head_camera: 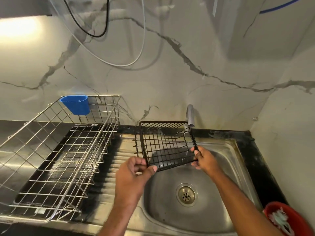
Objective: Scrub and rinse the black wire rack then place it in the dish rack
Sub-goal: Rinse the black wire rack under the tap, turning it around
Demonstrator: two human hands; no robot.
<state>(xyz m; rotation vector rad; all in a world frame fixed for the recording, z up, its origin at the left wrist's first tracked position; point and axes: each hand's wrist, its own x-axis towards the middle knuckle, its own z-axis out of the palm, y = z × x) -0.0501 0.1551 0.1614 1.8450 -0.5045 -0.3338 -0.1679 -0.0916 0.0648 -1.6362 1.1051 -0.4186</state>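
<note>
We hold the black wire rack (166,144) over the sink (226,160), right under the tap (190,115), so water can run through it. Our left hand (134,174) pinches its near corner and our right hand (203,159) grips its side. It is thin, hard wire in little squares. The shiny dish rack (56,150) waits on the worktop.

Open sink basin (221,193); tap (190,116) behind.

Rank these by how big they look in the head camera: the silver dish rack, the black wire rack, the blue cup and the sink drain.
1. silver dish rack
2. black wire rack
3. blue cup
4. sink drain, close to the cup, so unsure.
</note>
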